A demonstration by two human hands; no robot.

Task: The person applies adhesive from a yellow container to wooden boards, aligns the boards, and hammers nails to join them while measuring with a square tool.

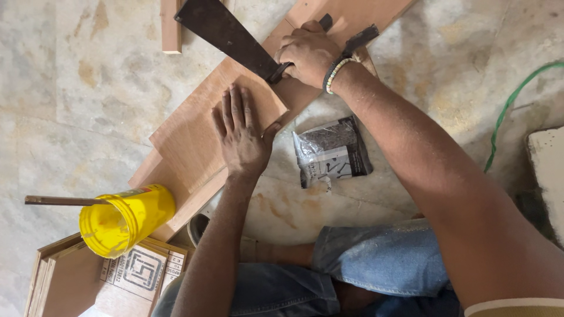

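Person, seen from above. Both forearms bare, flecked with pale dust. Right hand, upper centre of frame: wrist carries a dark band and a bracelet of small pale beads side by side. Left hand, centre: no rings or bands visible. Lower right corner: edge of a cream-coloured sleeve. Bottom centre: faded blue denim shorts, frayed and dusty, knees bare.

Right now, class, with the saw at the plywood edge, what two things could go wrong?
1. The left hand lies flat on the plywood piece, close to the saw blade gripped by the right hand; a slip might cut fingers.
2. The yellow bucket lies tilted on the boards; shaking could roll it off.
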